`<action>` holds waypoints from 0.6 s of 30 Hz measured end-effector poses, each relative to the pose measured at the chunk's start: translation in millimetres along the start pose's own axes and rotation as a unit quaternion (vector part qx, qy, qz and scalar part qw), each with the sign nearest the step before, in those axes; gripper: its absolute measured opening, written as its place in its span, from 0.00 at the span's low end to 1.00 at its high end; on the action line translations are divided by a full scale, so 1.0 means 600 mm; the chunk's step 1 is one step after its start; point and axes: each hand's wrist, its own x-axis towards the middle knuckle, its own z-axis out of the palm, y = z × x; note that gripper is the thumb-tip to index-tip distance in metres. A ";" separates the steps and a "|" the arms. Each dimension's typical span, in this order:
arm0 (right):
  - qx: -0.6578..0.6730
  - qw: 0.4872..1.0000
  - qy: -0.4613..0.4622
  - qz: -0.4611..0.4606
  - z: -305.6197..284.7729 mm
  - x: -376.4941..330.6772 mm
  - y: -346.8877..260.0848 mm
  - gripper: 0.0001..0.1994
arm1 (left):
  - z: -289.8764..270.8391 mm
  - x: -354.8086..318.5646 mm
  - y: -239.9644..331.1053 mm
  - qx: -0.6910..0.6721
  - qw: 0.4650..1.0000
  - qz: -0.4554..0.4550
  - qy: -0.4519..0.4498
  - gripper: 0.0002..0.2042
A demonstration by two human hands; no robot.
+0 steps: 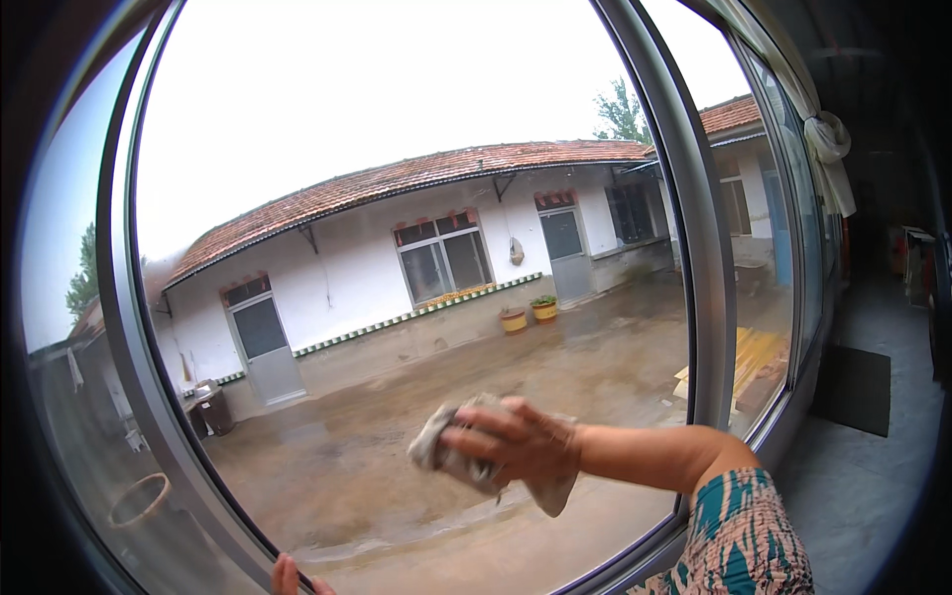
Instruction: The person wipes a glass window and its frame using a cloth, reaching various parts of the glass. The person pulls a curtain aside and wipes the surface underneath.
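My right hand is closed around a crumpled grey-beige cloth in front of the large window pane. One end of the rag bunches out past the fingers, and another hangs below the wrist. Whether it presses on the glass is hard to tell. Only some fingertips of my left hand show at the bottom edge, stretched upward beside the lower window frame. They seem to hold nothing; the palm is out of view.
Grey metal uprights border the pane. On the right, a tied pale curtain hangs above a dark mat on the indoor floor. Outside lie a wet courtyard, a white tile-roofed building, potted plants and yellow boards.
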 end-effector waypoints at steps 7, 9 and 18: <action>-0.152 0.955 0.109 0.229 -0.036 -0.051 0.232 0.30 | -0.062 -0.003 -0.073 0.203 0.979 0.019 0.013 0.26; -0.263 0.879 0.078 0.390 -0.054 -0.099 0.270 0.33 | -0.054 -0.014 -0.099 0.193 0.981 0.017 -0.013 0.30; -0.093 0.879 0.180 0.432 0.004 0.095 0.206 0.37 | -0.038 -0.028 -0.147 0.249 0.966 0.056 0.049 0.32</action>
